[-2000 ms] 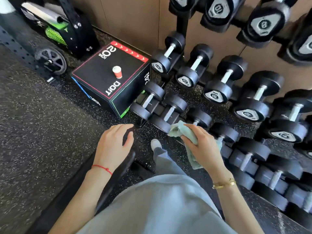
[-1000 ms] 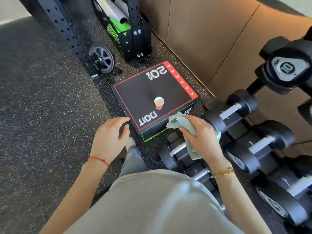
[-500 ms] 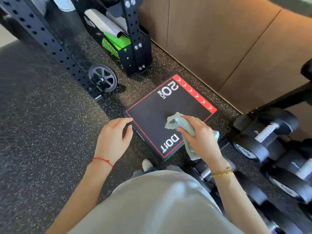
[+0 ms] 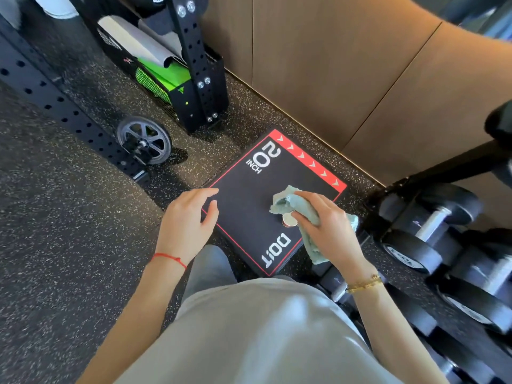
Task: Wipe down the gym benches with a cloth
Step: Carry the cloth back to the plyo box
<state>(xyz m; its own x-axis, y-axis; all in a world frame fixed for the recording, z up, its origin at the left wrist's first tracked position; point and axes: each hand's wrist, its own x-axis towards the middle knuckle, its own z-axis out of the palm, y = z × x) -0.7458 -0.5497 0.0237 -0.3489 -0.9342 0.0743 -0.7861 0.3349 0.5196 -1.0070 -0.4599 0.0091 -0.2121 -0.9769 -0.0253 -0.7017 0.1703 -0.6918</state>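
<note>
The right hand (image 4: 329, 231) is closed around a bunched pale green cloth (image 4: 293, 203), holding it above the black plyo box (image 4: 249, 214), with a small cup (image 4: 288, 220) partly hidden just under the fingers. The left hand (image 4: 185, 223) hangs loose and empty over the box's near left corner. The box sits on speckled rubber floor (image 4: 69, 231) beside dumbbells (image 4: 429, 225), with a black perforated rack (image 4: 194, 59) and wheel (image 4: 144, 139) behind.

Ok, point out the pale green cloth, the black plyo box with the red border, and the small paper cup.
Pale green cloth (image 4: 286, 202), head view, bunched upper fold.
Black plyo box (image 4: 246, 206), head view, bare top.
Small paper cup (image 4: 288, 220), head view, rim.
</note>
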